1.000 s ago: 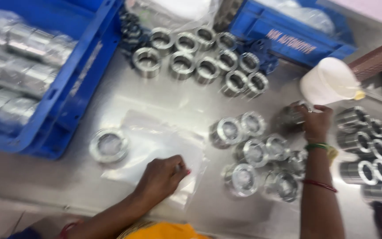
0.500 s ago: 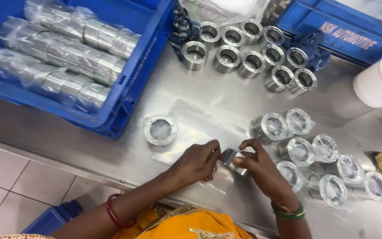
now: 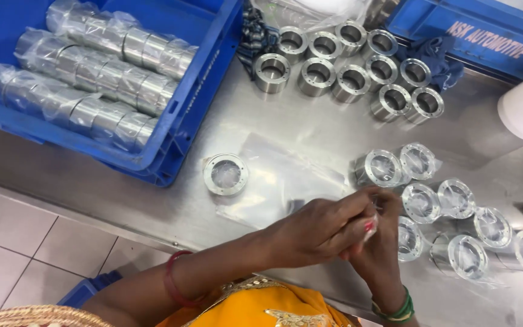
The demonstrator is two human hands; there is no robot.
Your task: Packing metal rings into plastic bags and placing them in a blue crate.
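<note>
While both hands are meeting over the near edge of the steel table (image 3: pixel 310 130), the left hand (image 3: pixel 319 230) is lying across the right hand (image 3: pixel 378 248), its fingers (image 3: pixel 352 227) curling inward and pinching something small and pale at the tips; it is probably a bit of clear plastic, though it is too hidden to be sure. The right hand's fingers are tucking under the same spot, their grip hidden. The flat clear bag (image 3: pixel 286 178) is lying just beyond the fingertips, likely kept close for wrapping. A lone metal ring (image 3: pixel 226 174) is sitting left of it, wrapped rings (image 3: pixel 455 203) are clustering right, and bare rings (image 3: pixel 352 63) are waiting far back beside the blue crate (image 3: pixel 201 91).
</note>
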